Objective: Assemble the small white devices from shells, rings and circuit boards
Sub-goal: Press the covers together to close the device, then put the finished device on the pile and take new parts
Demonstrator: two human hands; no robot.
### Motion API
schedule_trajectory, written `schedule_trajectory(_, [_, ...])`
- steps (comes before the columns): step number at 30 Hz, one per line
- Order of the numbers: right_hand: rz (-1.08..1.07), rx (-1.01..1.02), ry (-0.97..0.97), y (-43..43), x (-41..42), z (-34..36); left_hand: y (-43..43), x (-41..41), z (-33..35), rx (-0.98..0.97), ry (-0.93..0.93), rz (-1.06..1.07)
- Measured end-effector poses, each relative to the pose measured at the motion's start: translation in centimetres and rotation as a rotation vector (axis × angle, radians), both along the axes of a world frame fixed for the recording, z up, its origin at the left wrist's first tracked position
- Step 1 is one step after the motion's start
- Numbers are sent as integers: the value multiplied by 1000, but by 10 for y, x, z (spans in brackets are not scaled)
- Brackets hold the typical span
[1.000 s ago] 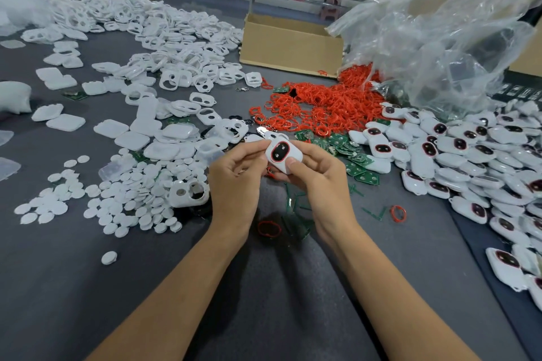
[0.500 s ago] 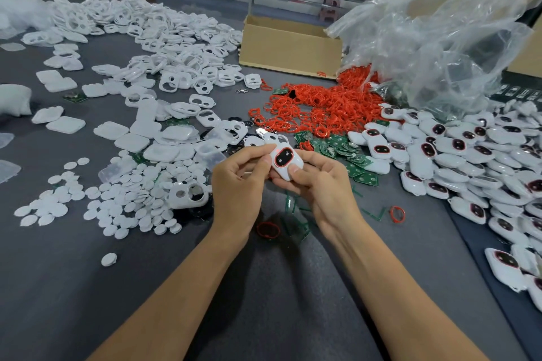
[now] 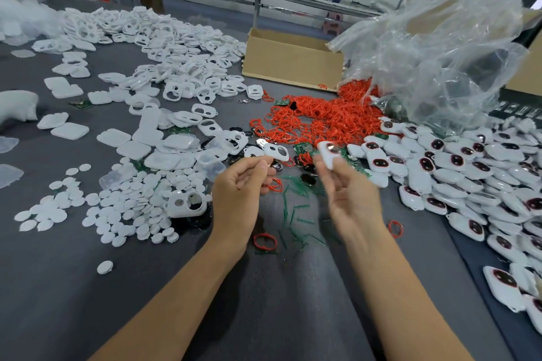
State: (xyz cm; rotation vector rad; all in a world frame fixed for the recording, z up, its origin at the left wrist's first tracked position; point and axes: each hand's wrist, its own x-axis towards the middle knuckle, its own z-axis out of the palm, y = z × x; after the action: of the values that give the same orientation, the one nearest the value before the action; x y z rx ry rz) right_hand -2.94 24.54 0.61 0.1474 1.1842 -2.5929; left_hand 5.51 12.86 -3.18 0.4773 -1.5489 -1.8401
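My right hand (image 3: pixel 349 196) pinches an assembled white device (image 3: pixel 328 152) at its fingertips; both are motion-blurred. My left hand (image 3: pixel 237 187) has come off the device, its fingers curled and thumb against the index finger. A red ring (image 3: pixel 275 184) lies at its lower fingertips; whether it is held I cannot tell. Behind the hands are a heap of red rings (image 3: pixel 322 117), green circuit boards (image 3: pixel 302 148) and an empty white shell (image 3: pixel 277 152). Finished devices (image 3: pixel 469 167) pile up on the right.
Empty white shells (image 3: pixel 176 67) cover the far left, with white discs (image 3: pixel 126 205) and a two-hole shell (image 3: pixel 184 204) nearer. A cardboard box (image 3: pixel 293 64) and a clear plastic bag (image 3: pixel 440 53) stand at the back. Green strips (image 3: pixel 296 199) and a loose ring (image 3: pixel 264 241) lie between my wrists.
Both hands held the device together before. Now my left hand has let go and drawn left, while my right hand carries the device to the right.
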Motion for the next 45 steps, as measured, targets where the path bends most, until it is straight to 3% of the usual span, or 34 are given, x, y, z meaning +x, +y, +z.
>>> schedule_trajectory(3, [-203, -100, 210, 33, -26, 10, -1, 0, 1, 20, 6, 1])
schedule_trajectory(5, [-203, -42, 270, 43, -32, 8, 0, 0, 2, 25, 3, 3])
schedule_trajectory(9, [-98, 415, 377, 31, -28, -7, 0, -1, 4, 50, -4, -1])
schedule_trajectory(14, [-11, 972, 821, -6, -16, -11, -2, -2, 2, 101, -5, 61])
schedule_trajectory(18, [218, 1300, 1066, -44, -28, -7, -4, -6, 2, 212, -13, 125])
schedule_trajectory(22, [448, 1564, 1119, -70, -43, -9, -7, -6, 0, 234, -25, 144])
schedule_trajectory(28, [228, 1440, 1112, -60, -50, -14, -6, -7, -2, 189, -40, 138])
schedule_trajectory(31, [96, 1277, 1080, -46, -43, -11, -4, -7, -3, 148, -51, 119])
schedule_trajectory(34, [123, 1131, 1168, -34, -22, -8, -3, -9, 0, 148, -76, 69])
schedule_trajectory(38, [105, 942, 1272, -30, 6, -12, 3, -11, 5, 224, -111, -154])
schedule_trajectory(45, [382, 870, 1067, -27, 9, -15, -4, -5, 4, 396, 7, -286])
